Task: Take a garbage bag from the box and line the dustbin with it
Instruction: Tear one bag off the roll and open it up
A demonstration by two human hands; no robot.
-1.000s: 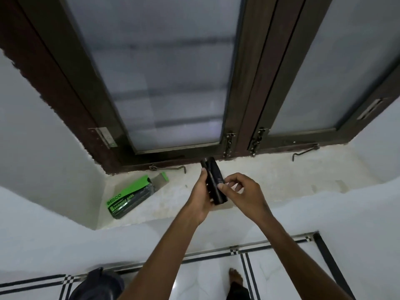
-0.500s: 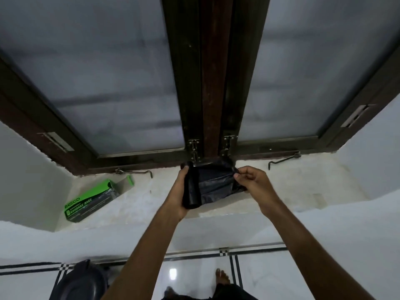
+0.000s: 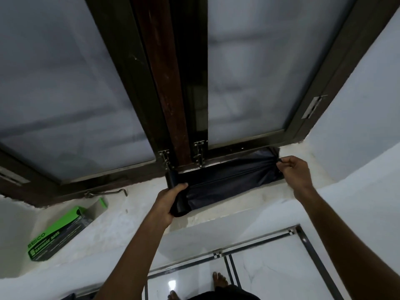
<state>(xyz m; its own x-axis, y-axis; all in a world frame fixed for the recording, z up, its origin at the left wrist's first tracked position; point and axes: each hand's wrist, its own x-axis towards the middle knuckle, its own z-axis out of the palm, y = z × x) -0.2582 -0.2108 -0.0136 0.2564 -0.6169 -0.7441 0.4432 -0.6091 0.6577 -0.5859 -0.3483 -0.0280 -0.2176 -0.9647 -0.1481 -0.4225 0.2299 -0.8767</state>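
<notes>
The step in hand is unrolling one bag from the roll, above the white plastered window sill (image 3: 134,215). The left hand (image 3: 167,204) wraps its fingers around the black cylindrical roll of plastic garbage bags (image 3: 174,191), holding it upright-ish at the sill's front. The right hand (image 3: 295,174) pinches the free end of the black sheet of garbage bag (image 3: 229,180), which stretches taut between the two hands, close to the dark wooden window frame (image 3: 164,87).

By my judgement the next move calls for finding the perforation and tearing the single bag free (the roll must be held firm while the right hand pulls), then opening its mouth and carrying it down to the dustbin. The dustbin cannot be made out for certain; only a dark shape shows at the bottom edge.

Counted: one roll, one sheet drawn out, and one green-and-black cardboard garbage-bag box (image 3: 58,234) lying on its side on the sill, well to the left, its end flap open. Two metal window latches (image 3: 199,152) sit at the frame's foot, and two bare feet (image 3: 219,280) stand on the tiled floor.
</notes>
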